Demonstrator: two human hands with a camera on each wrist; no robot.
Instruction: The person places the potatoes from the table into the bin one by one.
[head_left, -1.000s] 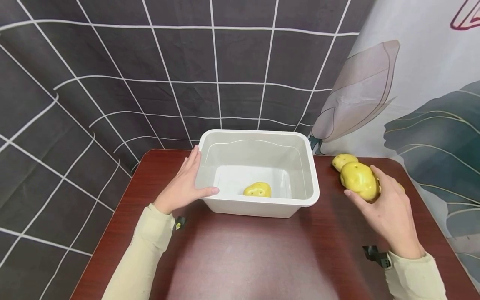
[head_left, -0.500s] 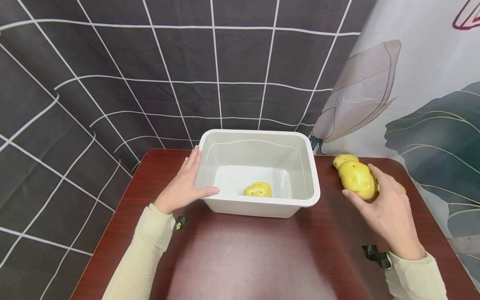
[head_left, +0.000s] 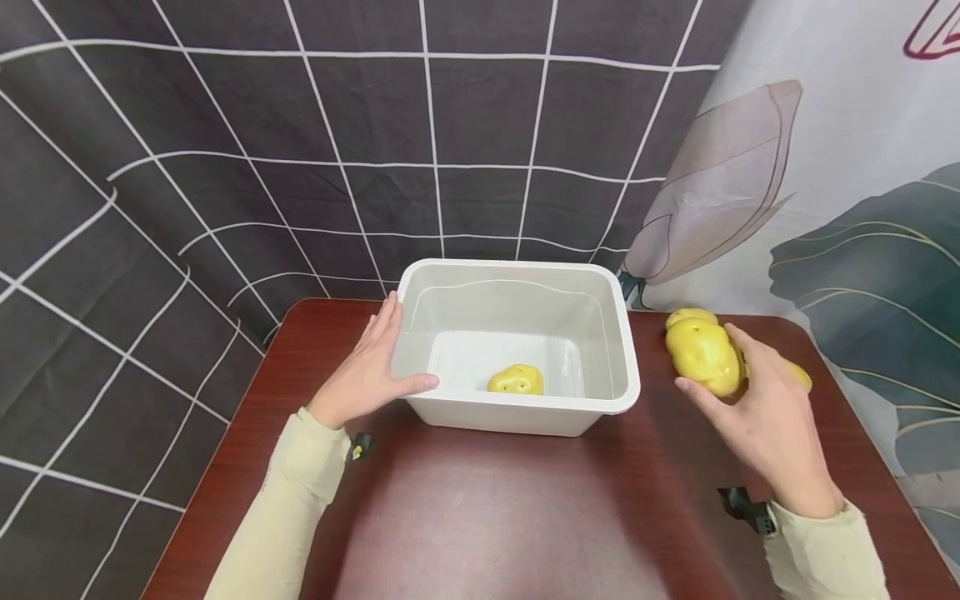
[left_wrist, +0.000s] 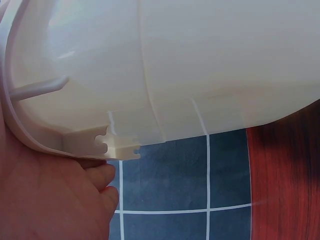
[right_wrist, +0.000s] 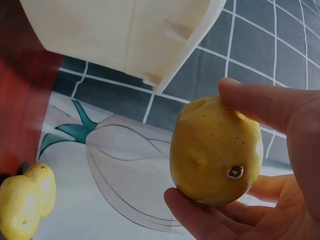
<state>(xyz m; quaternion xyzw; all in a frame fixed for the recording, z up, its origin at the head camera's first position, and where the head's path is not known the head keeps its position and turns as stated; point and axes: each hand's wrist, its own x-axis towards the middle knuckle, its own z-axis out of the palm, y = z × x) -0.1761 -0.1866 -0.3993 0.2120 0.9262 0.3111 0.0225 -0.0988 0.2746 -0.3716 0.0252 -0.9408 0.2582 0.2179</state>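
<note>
1. Left of centre, your left hand (head_left: 367,362) presses straight fingers and spread thumb against the smooth, off-white plastic bin (head_left: 510,402), gripping nothing.
2. Mid-frame, one glossy, lumpy yellow potato (head_left: 516,380) lies inside that bin.
3. At right, your right hand (head_left: 780,421) pinches a rounded, dark-specked potato (head_left: 702,354), fingers parted to its width.
4. Farther right, another potato (head_left: 801,377) is partly hidden behind that hand on the reddish-brown table (head_left: 495,500).

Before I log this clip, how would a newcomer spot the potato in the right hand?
On the table, find the white tub. Right of it, the right hand holds a yellow potato. It alone is gripped; the potato inside the tub and the loose ones nearby aren't.
</note>
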